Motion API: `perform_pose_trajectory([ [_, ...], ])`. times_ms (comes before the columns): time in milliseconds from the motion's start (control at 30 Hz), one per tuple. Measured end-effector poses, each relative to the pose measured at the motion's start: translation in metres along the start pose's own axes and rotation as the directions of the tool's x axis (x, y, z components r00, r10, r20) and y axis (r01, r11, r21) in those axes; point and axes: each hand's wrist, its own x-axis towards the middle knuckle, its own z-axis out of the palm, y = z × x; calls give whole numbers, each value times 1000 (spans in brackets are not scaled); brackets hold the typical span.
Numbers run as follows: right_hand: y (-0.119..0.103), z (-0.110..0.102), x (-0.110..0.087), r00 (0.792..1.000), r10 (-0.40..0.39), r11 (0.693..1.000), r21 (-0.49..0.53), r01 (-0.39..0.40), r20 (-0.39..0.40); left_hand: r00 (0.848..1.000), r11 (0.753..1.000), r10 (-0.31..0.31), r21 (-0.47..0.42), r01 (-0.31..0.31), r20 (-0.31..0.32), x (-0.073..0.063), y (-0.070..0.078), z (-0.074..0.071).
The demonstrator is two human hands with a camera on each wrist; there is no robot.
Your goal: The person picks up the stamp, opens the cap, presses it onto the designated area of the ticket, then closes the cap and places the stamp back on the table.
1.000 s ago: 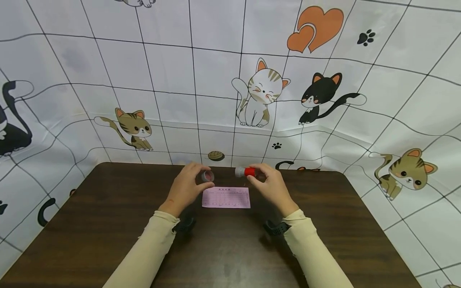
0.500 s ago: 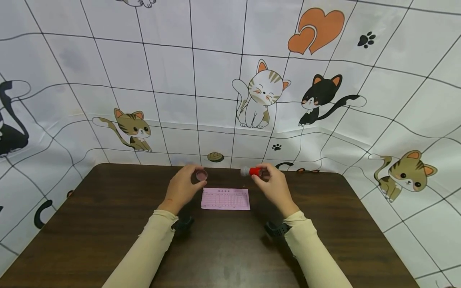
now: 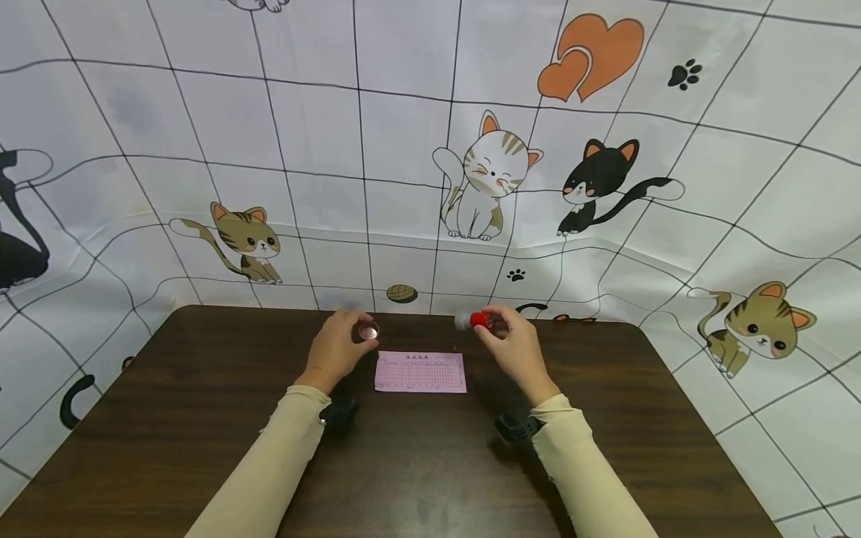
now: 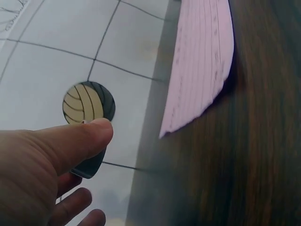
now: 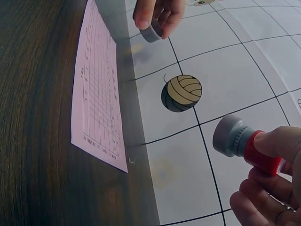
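My left hand (image 3: 335, 350) pinches a small round grey cap (image 3: 368, 331) between thumb and fingers, its hollow side toward the head camera. In the left wrist view the thumb covers much of this cap (image 4: 88, 167). Across from it, my right hand (image 3: 519, 350) holds a round stamp (image 5: 231, 136) by its red handle, lying sideways with the grey end pointing left. Both hands are raised over the table's far part. Between and below them lies a pink paper form (image 3: 420, 372), printed with a grid, its edge lifting a little in the left wrist view.
The dark wooden table (image 3: 417, 463) ends just beyond the hands. A white sheet (image 3: 323, 127) with black lines and cartoon cats hangs behind it and along the sides. Dark straps circle both wrists.
My left hand has moved left with the cap, whose hollow side has turned more toward the head camera. My right hand has shifted slightly right with the stamp, so the gap between them is wider.
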Motion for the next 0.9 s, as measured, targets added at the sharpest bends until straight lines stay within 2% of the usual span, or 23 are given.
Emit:
perform_pose_trajectory([
  [167, 2, -1, 0, 999, 31, 999, -2, -32, -23, 1000, 1000, -14, 15, 14, -16, 5, -8, 1],
  [467, 7, -2, 1, 997, 76, 997, -15, -77, -32, 997, 997, -71, 25, 70, 18, 6, -20, 5],
  [700, 9, -1, 0, 997, 77, 997, -19, -78, -29, 997, 998, -63, 13, 63, 32, 6, -27, 9],
  [900, 9, -2, -1, 997, 75, 997, -18, -75, -26, 997, 997, -71, 12, 71, 36, 6, -26, 9],
])
